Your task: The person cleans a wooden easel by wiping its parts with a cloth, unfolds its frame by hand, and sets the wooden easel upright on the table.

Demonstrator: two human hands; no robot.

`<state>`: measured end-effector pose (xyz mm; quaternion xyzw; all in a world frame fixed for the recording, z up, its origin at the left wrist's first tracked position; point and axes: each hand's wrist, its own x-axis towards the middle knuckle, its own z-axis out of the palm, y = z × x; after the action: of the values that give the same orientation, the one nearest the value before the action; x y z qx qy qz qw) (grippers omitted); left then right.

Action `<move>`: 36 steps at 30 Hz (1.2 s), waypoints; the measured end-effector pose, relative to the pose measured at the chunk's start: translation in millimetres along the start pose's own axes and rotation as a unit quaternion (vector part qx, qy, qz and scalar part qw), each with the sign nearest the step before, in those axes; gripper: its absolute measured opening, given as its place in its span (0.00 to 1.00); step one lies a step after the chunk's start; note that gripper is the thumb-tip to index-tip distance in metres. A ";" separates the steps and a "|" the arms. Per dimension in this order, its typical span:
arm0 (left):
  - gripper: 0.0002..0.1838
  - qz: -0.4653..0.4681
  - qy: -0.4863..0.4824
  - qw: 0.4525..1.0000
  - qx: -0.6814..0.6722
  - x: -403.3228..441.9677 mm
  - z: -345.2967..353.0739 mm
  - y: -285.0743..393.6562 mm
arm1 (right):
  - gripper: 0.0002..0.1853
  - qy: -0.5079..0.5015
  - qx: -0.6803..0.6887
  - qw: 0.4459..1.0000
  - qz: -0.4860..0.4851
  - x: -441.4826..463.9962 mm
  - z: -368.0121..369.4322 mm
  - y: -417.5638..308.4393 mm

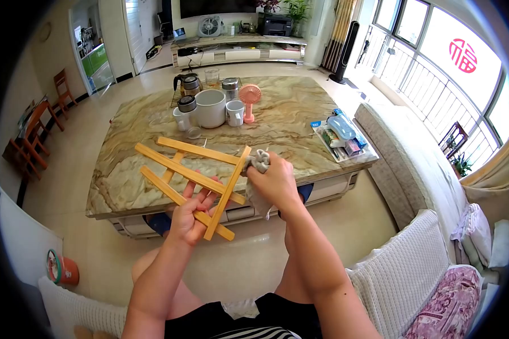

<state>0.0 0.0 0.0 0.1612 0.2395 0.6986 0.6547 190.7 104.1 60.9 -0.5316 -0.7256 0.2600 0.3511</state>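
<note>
My left hand (193, 217) is closed around the lower slat of a light wooden slatted frame (178, 168), with several fingers reaching behind it. The frame has long slats joined by two crosspieces and is tilted above the near edge of the marble-topped coffee table (300, 101). My right hand (274, 179) grips a crumpled grey-white cloth (258, 195), part of which bulges above the fist and part hangs below. The cloth is beside the right end of the frame; whether it touches the wood I cannot tell.
On the table stand a white pot (210, 109), a white mug (234, 113), a pink handheld fan (249, 103) and lidded jars. Packets and a blue-lidded box (343, 127) lie at the right. A red bin (67, 270) is on the floor at left; a sofa cushion (401, 271) is at right.
</note>
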 end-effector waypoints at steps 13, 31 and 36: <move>0.35 -0.107 0.020 0.994 -0.031 -8.0 -0.8 41.9 | 0.17 -0.156 0.307 0.939 -0.024 7.6 -37.4 28.5; 0.46 -0.010 -0.113 0.979 -0.169 3.7 -14.5 42.1 | 0.12 -0.151 0.495 0.855 0.014 -18.3 5.6 -1.4; 0.43 0.058 0.025 0.995 0.077 4.5 -10.3 14.8 | 0.11 -0.166 0.562 0.806 0.082 -28.6 30.6 -3.2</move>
<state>-18.3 2.8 -0.9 0.2071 0.2991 0.7188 0.5924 170.2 75.7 37.7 -0.2472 -0.4536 0.7344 0.4401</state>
